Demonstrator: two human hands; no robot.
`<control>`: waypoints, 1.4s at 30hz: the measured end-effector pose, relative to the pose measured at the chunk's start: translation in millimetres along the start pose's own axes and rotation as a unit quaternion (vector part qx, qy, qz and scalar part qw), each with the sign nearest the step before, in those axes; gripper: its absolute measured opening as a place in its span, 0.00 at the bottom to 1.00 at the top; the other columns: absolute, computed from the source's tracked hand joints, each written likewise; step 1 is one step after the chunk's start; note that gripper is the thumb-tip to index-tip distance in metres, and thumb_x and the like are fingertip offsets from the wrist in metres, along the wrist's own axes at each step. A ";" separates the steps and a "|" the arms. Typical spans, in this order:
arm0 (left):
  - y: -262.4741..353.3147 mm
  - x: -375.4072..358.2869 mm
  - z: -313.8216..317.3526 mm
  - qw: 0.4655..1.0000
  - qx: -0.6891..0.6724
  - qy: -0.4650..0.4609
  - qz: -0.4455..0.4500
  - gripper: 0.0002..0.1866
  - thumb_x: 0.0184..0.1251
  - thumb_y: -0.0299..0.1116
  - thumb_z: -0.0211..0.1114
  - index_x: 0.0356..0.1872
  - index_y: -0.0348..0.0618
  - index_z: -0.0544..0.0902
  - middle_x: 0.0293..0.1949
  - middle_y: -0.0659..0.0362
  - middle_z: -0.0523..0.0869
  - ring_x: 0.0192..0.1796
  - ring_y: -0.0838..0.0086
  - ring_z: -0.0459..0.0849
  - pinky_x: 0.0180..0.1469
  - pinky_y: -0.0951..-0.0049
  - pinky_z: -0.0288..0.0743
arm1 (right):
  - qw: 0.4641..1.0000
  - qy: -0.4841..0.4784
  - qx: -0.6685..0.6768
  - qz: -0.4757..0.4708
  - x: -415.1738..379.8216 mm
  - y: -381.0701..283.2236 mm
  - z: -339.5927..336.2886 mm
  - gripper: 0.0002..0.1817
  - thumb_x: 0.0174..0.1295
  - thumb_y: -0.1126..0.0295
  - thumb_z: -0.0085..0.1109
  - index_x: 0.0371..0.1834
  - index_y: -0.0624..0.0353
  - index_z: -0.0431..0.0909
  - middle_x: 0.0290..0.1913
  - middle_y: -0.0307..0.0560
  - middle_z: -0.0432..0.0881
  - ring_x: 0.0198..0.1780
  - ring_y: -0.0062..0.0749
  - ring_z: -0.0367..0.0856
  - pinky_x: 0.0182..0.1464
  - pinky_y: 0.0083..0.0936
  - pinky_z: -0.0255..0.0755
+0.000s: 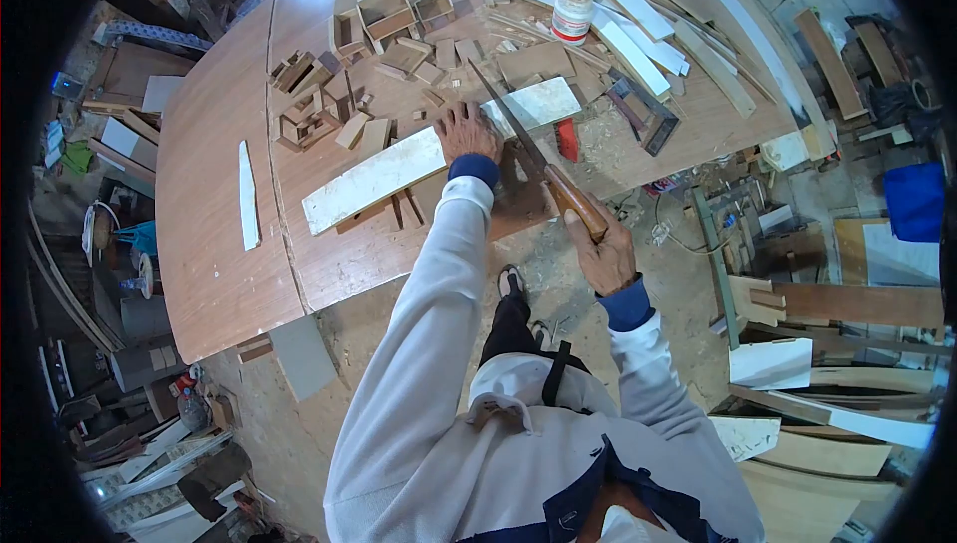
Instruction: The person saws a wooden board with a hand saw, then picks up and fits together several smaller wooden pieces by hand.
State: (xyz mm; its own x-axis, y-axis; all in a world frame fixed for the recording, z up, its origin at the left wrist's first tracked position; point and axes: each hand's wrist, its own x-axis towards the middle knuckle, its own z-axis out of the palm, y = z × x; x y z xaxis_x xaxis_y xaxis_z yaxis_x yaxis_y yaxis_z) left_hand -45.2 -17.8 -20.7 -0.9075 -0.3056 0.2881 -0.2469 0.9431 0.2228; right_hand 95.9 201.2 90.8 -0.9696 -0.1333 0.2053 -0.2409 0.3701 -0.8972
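Note:
A long white-faced wooden board lies slantwise across the workbench, near its front edge. My left hand rests flat on it with the fingers spread, pressing from above. In my right hand is a handsaw, its wooden handle wrapped by the fingers. The saw blade points away from me and crosses the board just right of my left hand. A small red piece lies by the board's right part.
Small wooden box frames and offcuts cover the bench behind the board. A glue pot with sticks in it stands at the back right, among long white strips. A dark rectangular frame lies right of the saw.

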 end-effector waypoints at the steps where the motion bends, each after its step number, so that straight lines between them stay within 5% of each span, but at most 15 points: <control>1: 0.9 -0.3 -3.5 1.000 0.007 -0.002 -0.004 0.21 0.59 0.40 0.57 0.54 0.48 0.76 0.58 0.51 0.73 0.62 0.53 0.70 0.65 0.48 0.58 | 1.000 -0.007 -0.019 0.019 -1.3 -5.6 -1.2 0.23 0.64 0.63 0.60 0.58 0.65 0.74 0.40 0.66 0.82 0.40 0.57 0.84 0.43 0.36 0.76; 5: 0.4 1.7 1.8 1.000 0.001 0.002 -0.006 0.23 0.60 0.41 0.58 0.57 0.47 0.75 0.59 0.51 0.74 0.64 0.54 0.69 0.68 0.47 0.54 | 0.993 -0.036 -0.078 0.079 -28.7 -28.0 -19.4 0.22 0.64 0.64 0.60 0.58 0.65 0.74 0.34 0.66 0.82 0.35 0.60 0.83 0.36 0.38 0.76; 11: 2.0 -0.3 -2.5 0.999 0.030 0.003 0.021 0.26 0.51 0.40 0.62 0.55 0.48 0.76 0.57 0.51 0.73 0.61 0.53 0.70 0.68 0.47 0.55 | 0.996 -0.002 -0.063 0.060 -45.3 -27.7 -26.8 0.24 0.61 0.66 0.61 0.59 0.65 0.73 0.32 0.64 0.82 0.33 0.49 0.87 0.35 0.34 0.78; 22: 8.0 -0.3 -5.1 0.996 -0.062 0.063 -0.034 0.14 0.61 0.41 0.57 0.42 0.48 0.85 0.49 0.47 0.77 0.55 0.52 0.73 0.63 0.53 0.60 | 0.981 -0.052 -0.020 0.188 -22.7 -38.4 -13.9 0.22 0.64 0.65 0.59 0.57 0.67 0.73 0.32 0.60 0.81 0.29 0.41 0.85 0.33 0.31 0.76; 24: 8.2 -0.7 -2.2 0.995 -0.059 0.076 -0.025 0.14 0.60 0.41 0.58 0.41 0.49 0.85 0.49 0.47 0.77 0.55 0.52 0.73 0.63 0.54 0.60 | 0.994 -0.043 -0.088 0.056 0.5 -17.5 4.6 0.20 0.66 0.64 0.57 0.56 0.63 0.73 0.32 0.59 0.81 0.30 0.40 0.85 0.33 0.30 0.76; 30: 5.3 4.7 6.2 0.995 -0.050 0.086 -0.031 0.15 0.55 0.40 0.60 0.41 0.49 0.86 0.49 0.47 0.77 0.55 0.51 0.72 0.63 0.54 0.60 | 0.997 -0.008 -0.053 0.059 -42.9 -15.6 -13.5 0.17 0.66 0.64 0.57 0.56 0.56 0.74 0.32 0.58 0.81 0.31 0.54 0.83 0.33 0.33 0.76; 34: 2.8 3.8 4.2 0.997 -0.050 0.050 -0.030 0.16 0.53 0.39 0.60 0.42 0.49 0.86 0.49 0.47 0.77 0.55 0.51 0.71 0.63 0.55 0.60 | 0.992 -0.035 -0.054 0.110 -40.0 -22.2 -18.1 0.16 0.66 0.64 0.56 0.55 0.57 0.74 0.30 0.57 0.80 0.30 0.54 0.82 0.32 0.34 0.76; 41: 9.0 10.6 -4.7 0.994 -0.034 0.100 -0.023 0.17 0.54 0.38 0.60 0.44 0.49 0.86 0.49 0.47 0.76 0.55 0.51 0.72 0.62 0.55 0.62 | 0.998 -0.018 -0.064 -0.012 -9.9 -8.3 -3.4 0.16 0.65 0.66 0.57 0.55 0.57 0.74 0.22 0.53 0.73 0.17 0.44 0.69 0.23 0.29 0.68; 42: 8.4 7.2 -8.6 0.996 -0.041 0.078 -0.029 0.17 0.55 0.38 0.60 0.44 0.49 0.86 0.50 0.46 0.76 0.56 0.51 0.72 0.62 0.55 0.62 | 0.997 -0.037 -0.031 0.056 -31.2 -21.2 -16.6 0.17 0.65 0.67 0.57 0.56 0.58 0.74 0.23 0.52 0.74 0.18 0.44 0.70 0.24 0.29 0.69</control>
State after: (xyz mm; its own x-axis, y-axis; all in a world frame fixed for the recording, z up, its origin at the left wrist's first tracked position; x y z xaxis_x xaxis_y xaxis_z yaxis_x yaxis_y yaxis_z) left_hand -50.8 -13.2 -8.7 -0.8273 -0.3810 0.4128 -0.2623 0.9118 0.3160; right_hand 130.6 212.8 109.9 -0.9853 -0.1541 0.0743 -0.1360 0.4422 -0.8865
